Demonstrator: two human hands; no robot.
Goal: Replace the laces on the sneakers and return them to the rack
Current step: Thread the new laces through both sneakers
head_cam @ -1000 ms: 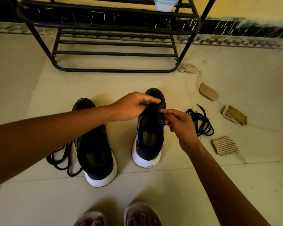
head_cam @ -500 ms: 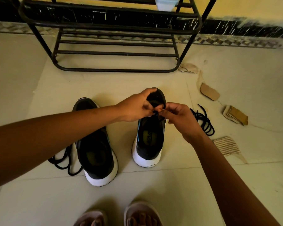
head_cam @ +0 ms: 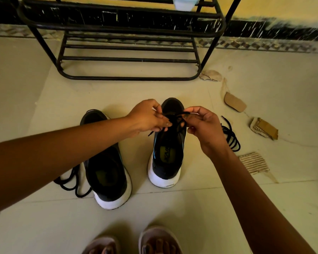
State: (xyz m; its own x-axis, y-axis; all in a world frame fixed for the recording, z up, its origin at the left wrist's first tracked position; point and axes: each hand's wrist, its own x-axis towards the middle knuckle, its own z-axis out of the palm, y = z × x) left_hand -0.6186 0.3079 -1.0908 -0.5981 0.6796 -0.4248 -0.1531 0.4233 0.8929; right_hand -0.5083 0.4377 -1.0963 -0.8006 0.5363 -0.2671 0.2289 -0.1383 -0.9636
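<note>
A pale tiled floor (head_cam: 44,226) fills most of the view, with a black metal rack (head_cam: 128,59) standing at its far edge against the wall and a small clear plastic container (head_cam: 184,3) on an upper bar. Two black sneakers with white soles stand heel-toward the person on the floor in front of the rack: the left sneaker (head_cam: 108,180) is nearer and partly hidden under the left forearm, and the right sneaker (head_cam: 167,162) sits just beside it, a little farther off. Both hands meet above the forward part of the right sneaker. The left hand (head_cam: 147,116) has its fingers curled, pinching a black lace (head_cam: 174,118) between thumb and fingertips, and the right hand (head_cam: 204,125) pinches the same lace at its other side with thumb and forefinger. One lace tip hangs below the left hand. A loose black lace (head_cam: 65,186) lies on the floor touching the left sneaker's outer side, and another coiled lace (head_cam: 229,136) lies to the right, behind the right wrist. Cardboard scraps (head_cam: 253,163) are scattered to the right. Sandalled feet (head_cam: 160,241) show at the bottom edge.
</note>
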